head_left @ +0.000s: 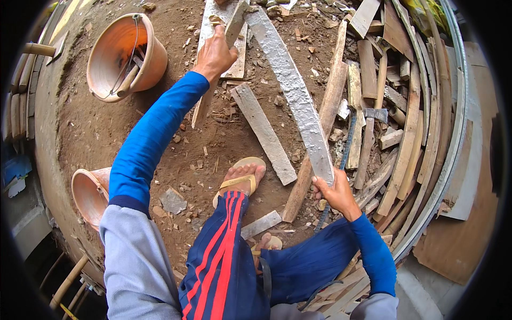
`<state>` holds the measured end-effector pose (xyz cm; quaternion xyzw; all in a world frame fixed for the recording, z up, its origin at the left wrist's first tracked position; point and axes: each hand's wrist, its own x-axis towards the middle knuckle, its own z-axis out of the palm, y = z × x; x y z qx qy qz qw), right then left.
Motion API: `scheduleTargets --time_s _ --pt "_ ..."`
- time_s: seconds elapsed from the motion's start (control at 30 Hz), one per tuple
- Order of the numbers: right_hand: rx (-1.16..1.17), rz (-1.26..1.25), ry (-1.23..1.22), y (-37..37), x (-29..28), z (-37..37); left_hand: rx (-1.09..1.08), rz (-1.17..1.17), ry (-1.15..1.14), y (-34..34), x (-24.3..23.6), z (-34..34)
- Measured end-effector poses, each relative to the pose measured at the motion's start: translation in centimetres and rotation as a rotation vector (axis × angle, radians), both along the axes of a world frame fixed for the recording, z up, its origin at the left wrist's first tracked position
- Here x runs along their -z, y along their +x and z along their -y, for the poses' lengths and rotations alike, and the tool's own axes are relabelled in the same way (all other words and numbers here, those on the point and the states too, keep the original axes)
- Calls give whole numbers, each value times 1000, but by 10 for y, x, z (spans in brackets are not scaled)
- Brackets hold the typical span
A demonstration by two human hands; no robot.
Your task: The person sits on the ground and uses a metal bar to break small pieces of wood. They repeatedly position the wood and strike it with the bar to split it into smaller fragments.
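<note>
My right hand [336, 194] is closed on the near end of a long plank [288, 85] crusted with grey cement. The plank slants up and left to the top of the view. At its far end, my left hand [216, 56] is closed around a narrow strip of wood [235, 25], whose upper part touches or overlaps the plank's tip. What seems to be its lower part shows below my wrist; my hand hides the middle. Behind my left hand lies a pale, cement-stained board [233, 68]. A shorter grey board [264, 133] rests on the soil between my arms.
An orange bucket [154, 61] with a wire handle, holding wooden-handled tools, stands at upper left; a second bucket [88, 197] is below it. Wood scraps [410, 122] pile up at right, beside a hatchet-like tool [375, 114]. A long brown timber [298, 192] lies under the plank.
</note>
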<state>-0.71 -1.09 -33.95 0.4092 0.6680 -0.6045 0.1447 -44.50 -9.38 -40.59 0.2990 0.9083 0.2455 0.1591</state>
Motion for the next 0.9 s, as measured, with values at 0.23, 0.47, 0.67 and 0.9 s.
scheduleTargets --time_s 0.23,0.47,0.67,0.9 --pt "-46 -4 -484 17 -24 -26 171 256 81 -17 18 27" --pt "-152 -79 -1048 9 -68 15 46 1290 601 32 -12 54" --pt "235 56 -858 6 -47 34 45 221 283 25 34 34" --pt "-134 177 455 -4 21 15 431 -673 -377 -4 31 2"
